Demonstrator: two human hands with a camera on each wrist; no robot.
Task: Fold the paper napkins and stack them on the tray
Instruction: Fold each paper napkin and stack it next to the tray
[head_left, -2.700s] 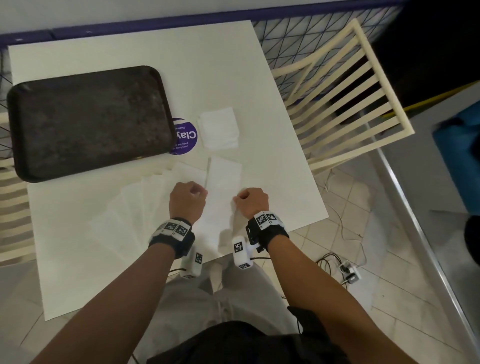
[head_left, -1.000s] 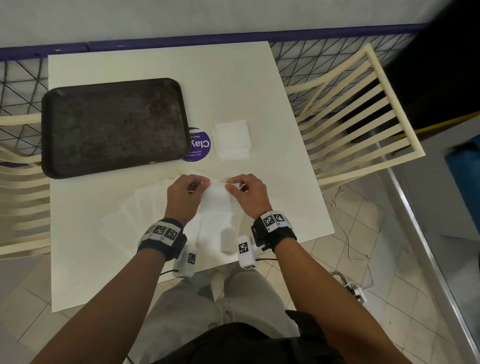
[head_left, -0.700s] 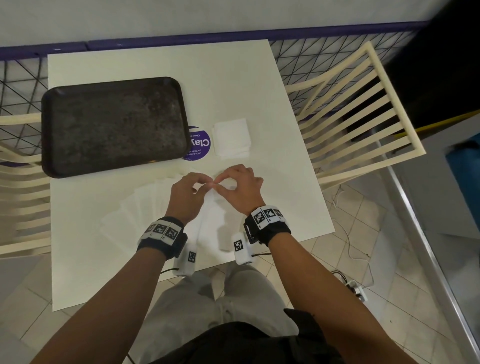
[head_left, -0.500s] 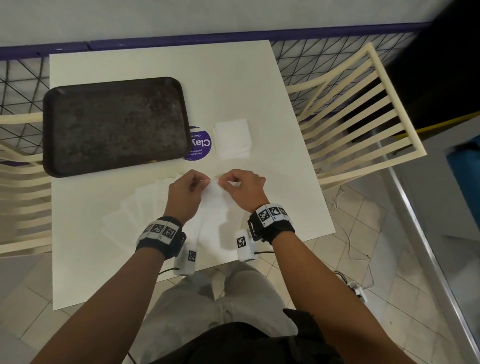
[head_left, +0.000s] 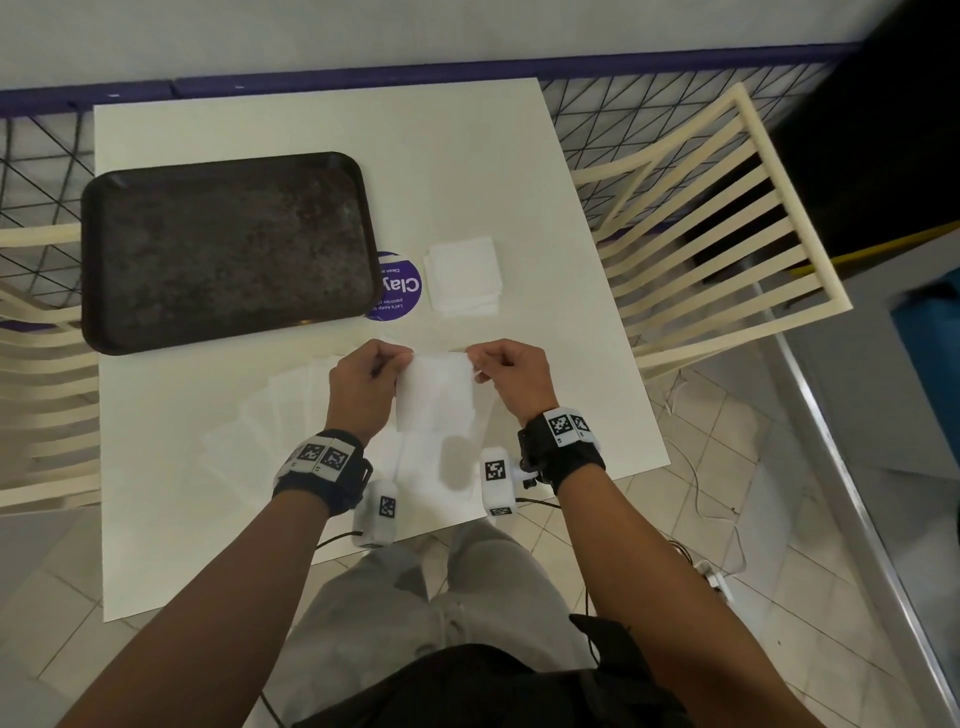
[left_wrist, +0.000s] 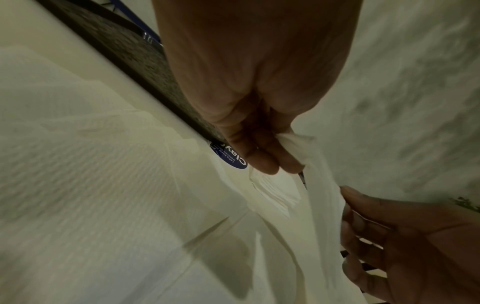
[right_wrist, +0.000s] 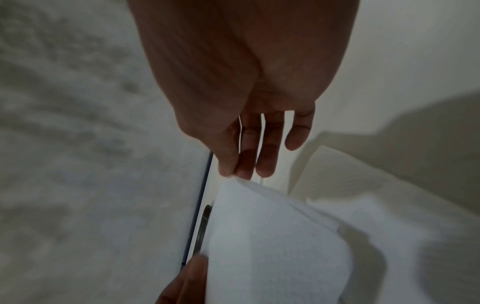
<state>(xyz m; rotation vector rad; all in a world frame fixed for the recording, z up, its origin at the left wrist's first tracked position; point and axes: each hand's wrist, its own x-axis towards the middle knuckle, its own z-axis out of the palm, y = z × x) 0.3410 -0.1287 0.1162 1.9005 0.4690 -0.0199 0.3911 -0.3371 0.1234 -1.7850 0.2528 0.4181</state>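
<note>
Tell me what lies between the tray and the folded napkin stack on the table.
In the head view, a round purple sticker lies between the tray and the folded napkin stack, partly under the tray's edge.

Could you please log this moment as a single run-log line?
step: folding napkin | left hand: pinches napkin corner | right hand: pinches opposite corner | folded stack: on table, beside tray | tray: no napkins
</note>
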